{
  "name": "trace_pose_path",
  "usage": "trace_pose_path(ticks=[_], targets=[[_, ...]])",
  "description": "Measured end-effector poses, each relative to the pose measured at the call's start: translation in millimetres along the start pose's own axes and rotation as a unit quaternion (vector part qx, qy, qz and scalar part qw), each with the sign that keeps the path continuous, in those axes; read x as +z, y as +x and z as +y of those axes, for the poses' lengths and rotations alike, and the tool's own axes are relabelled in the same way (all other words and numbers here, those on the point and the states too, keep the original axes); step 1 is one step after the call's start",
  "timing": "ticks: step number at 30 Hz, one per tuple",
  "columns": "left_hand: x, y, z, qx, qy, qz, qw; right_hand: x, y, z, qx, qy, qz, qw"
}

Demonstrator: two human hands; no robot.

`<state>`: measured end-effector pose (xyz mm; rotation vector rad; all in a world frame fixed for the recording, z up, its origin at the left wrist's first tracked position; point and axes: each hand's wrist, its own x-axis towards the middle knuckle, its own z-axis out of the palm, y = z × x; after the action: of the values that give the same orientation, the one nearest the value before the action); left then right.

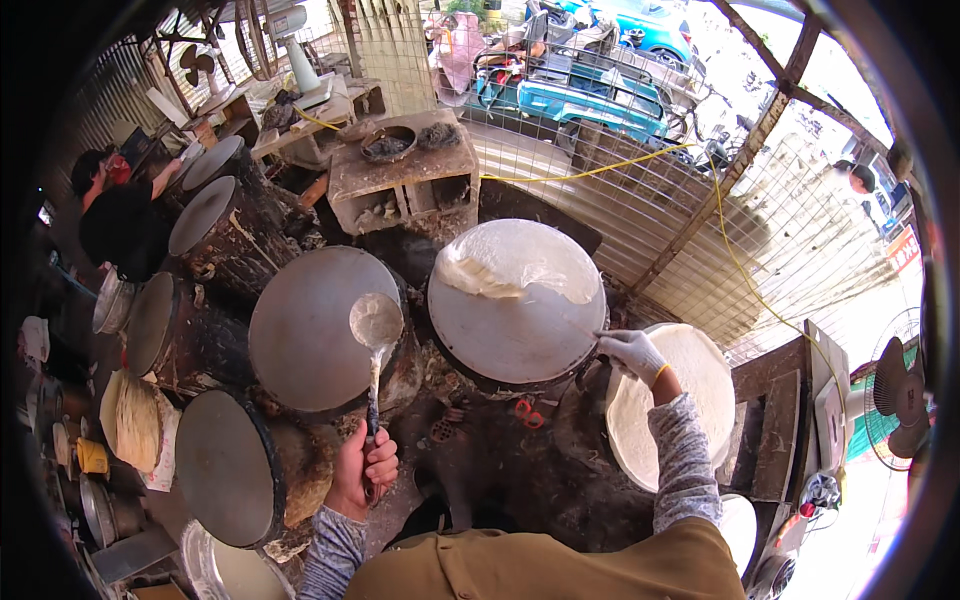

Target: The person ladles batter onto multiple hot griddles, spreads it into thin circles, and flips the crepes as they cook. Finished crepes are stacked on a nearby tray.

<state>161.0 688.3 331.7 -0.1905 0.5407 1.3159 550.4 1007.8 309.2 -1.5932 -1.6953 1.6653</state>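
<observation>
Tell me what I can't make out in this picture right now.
All in the head view:
Ladle: part of its handle, covered by the left hand.
What the gloved right hand grips: too thin and blurred against the griddle.
Pot at lower left: cut off by the lower edge.
Pale disc at lower right: partly behind the brown top.

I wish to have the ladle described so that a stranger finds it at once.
Left of the middle is a big grey round griddle, beside another griddle partly covered in pale batter. Over its right edge is the ladle, its dark handle in the left hand. Unlike the broad, flat griddles, it has a small, batter-smeared bowl.
</observation>
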Motion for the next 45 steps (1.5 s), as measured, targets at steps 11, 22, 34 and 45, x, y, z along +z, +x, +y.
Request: trace_pose_path(ticks=[11,22,34,45], targets=[[-16,15,-6,-0.001,0.051,0.025,0.998,-16,-3,7,0.04,-0.002,-0.115,0.993],[-13,26,-8,-0.002,0.057,0.04,0.998,18,20,9,0.007,-0.012,-0.094,0.995],[-19,63,-16,0.006,0.064,0.074,0.995,45,17,11,-0.045,-0.043,-0.093,0.994],[-22,47,-36,-0.006,0.07,0.049,0.996,64,-81,91,-0.059,0.028,0.14,0.988]])
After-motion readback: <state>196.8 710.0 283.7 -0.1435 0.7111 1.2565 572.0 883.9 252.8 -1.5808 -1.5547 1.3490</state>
